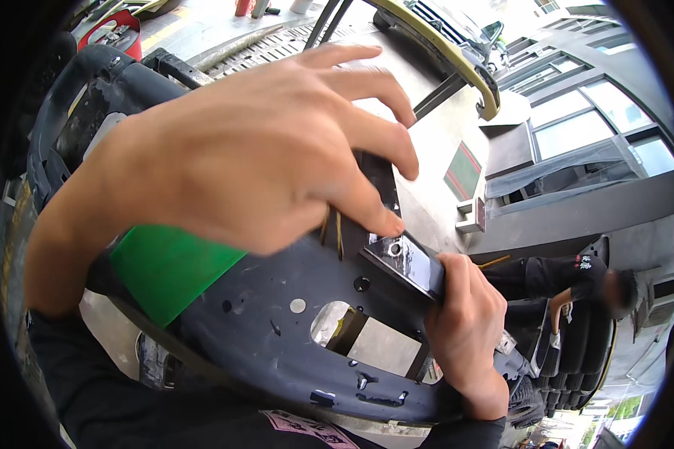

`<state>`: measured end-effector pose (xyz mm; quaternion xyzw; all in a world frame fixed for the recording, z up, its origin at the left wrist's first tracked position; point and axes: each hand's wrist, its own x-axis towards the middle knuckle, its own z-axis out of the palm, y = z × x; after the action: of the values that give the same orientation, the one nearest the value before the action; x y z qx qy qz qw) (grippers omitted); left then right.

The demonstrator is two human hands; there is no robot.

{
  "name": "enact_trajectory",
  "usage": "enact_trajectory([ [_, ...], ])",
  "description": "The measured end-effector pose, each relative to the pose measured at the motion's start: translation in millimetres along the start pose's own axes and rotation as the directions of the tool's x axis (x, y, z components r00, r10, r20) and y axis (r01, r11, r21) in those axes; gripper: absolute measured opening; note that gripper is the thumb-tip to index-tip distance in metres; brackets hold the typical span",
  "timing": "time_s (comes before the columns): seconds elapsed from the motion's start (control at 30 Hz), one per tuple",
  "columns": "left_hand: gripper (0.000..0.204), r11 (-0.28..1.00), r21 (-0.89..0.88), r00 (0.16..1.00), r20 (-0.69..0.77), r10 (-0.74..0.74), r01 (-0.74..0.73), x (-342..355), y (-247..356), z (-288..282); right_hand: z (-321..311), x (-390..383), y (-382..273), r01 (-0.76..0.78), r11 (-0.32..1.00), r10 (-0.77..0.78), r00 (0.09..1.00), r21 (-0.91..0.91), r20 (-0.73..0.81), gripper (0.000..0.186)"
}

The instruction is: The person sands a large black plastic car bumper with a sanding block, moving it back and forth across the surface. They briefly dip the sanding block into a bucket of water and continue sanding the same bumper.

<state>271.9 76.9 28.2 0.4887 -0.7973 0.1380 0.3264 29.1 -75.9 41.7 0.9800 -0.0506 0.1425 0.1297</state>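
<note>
A large dark plastic car bumper (254, 314) lies across in front of me, with an oblong cutout, several holes and chipped patches. On its far edge sits a black bracket (408, 266) with a pale, scuffed face and a round hole. My right hand (464, 322) has its fingers closed around the right end of that bracket. Over the bumper's left part reaches my left hand (277, 142), slightly blurred, fingers spread and curved. Its lowest digit's tip is at the bracket near the hole, perhaps touching. Thin brownish strips (338, 233) show below the palm, partly hidden.
A bright green panel (174, 266) lies under my left forearm. Beyond are a red bucket (120, 34) and a yellow-edged car part on a stand (457, 56). At right a person in dark clothes (562, 278) works beside a dark vehicle part (577, 359).
</note>
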Motion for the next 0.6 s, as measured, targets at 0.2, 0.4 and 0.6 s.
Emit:
enact_trajectory([
  [0.2,0.042,0.999,0.024,0.999,0.029,-0.040,0.039,-3.1,-2.2,-9.1,1.1,0.6,-1.6,0.007,1.000,-0.007,1.000,0.002,-0.018,0.022],
  [0.4,0.046,0.997,-0.069,0.999,0.022,-0.030,0.032,-2.0,-0.8,-3.0,-0.3,1.4,-1.3,-0.002,1.000,0.002,1.000,0.004,-0.007,0.023],
  [0.6,0.049,0.996,-0.072,0.999,0.014,-0.046,0.047,-4.0,-3.1,-3.5,1.2,1.7,-0.5,0.010,1.000,-0.010,1.000,0.011,-0.017,0.023],
])
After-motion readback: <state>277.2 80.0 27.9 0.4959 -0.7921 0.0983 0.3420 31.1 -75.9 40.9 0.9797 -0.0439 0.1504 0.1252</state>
